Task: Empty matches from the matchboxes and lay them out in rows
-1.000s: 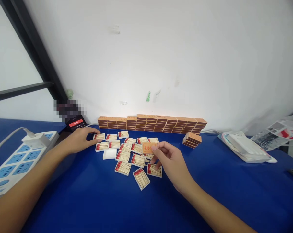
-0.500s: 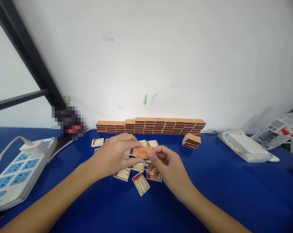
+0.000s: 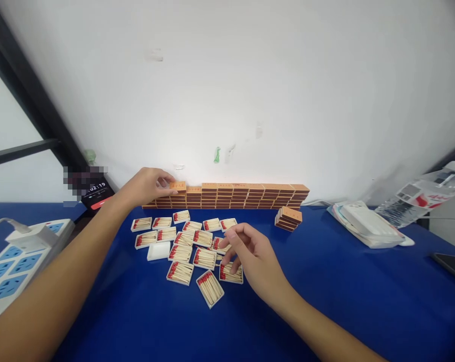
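My left hand (image 3: 151,185) pinches an orange matchbox (image 3: 178,186) at the top of the left part of a long row of stacked matchboxes (image 3: 246,197) against the wall. Whether the box rests fully on the stack I cannot tell. My right hand (image 3: 255,254) hovers, fingers apart and slightly curled, over the right side of the open trays. Several white trays filled with red-tipped matches (image 3: 205,257) are spread on the blue table. One tray (image 3: 158,251) at the left holds no matches. My right fingers partly hide a filled tray (image 3: 231,273).
A small stack of matchboxes (image 3: 288,218) stands apart at the right. A power strip (image 3: 19,261) with a plugged-in charger and a phone (image 3: 95,191) are at the left. White packets (image 3: 367,223), a plastic bottle (image 3: 420,193) and a dark device (image 3: 452,265) lie right.
My left hand has carried the orange matchbox from above the trays up and left to the stacked row. My right hand has let go of it and stayed over the trays.
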The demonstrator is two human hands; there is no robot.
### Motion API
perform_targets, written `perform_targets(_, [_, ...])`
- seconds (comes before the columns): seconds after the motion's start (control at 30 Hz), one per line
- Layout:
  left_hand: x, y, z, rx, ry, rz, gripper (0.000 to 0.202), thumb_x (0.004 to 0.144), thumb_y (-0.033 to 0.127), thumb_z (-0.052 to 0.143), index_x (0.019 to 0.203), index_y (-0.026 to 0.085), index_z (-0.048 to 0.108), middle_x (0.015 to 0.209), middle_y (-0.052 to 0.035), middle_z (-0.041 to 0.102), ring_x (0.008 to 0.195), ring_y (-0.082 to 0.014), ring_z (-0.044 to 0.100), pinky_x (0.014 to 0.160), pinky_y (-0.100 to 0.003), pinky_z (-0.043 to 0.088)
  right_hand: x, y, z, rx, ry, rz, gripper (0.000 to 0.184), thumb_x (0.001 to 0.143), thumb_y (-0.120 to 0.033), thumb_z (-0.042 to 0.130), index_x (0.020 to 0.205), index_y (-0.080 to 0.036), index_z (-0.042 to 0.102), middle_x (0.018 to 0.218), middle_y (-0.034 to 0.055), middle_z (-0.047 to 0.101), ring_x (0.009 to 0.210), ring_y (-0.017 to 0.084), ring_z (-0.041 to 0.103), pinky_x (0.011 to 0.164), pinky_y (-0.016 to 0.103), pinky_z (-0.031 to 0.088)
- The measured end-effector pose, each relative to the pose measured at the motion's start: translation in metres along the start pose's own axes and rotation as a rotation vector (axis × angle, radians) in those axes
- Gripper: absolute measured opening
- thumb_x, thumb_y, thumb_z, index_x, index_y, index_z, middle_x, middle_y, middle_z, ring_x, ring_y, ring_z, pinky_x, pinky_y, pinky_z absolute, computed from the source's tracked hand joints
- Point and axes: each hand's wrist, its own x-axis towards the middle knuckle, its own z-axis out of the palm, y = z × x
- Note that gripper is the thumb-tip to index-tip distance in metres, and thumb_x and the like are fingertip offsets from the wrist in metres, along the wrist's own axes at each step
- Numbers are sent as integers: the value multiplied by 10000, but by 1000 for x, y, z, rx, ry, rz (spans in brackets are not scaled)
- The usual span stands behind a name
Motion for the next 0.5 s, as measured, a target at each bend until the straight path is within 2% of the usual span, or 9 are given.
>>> perform_targets(0.3, [4, -23, 10, 17, -39, 3, 400, 766, 488, 841, 1071, 229, 842, 911, -57, 822, 834, -244, 749, 805, -371, 592, 0, 1, 0, -65, -54, 13, 489, 965, -666, 685, 885, -183, 679, 939, 45, 709, 667, 123, 666, 514, 209, 535])
perform_targets(0.5, [4, -25, 14, 104, -41, -15, 332, 793, 502, 835, 1003, 247, 863, 910, -67, 834, 798, -253, 746, 767, -369, 561, -2, 2, 1, -102, -86, 53, 524, 939, -703, 691, 865, -185, 669, 861, 40, 700, 642, 124, 640, 503, 209, 525])
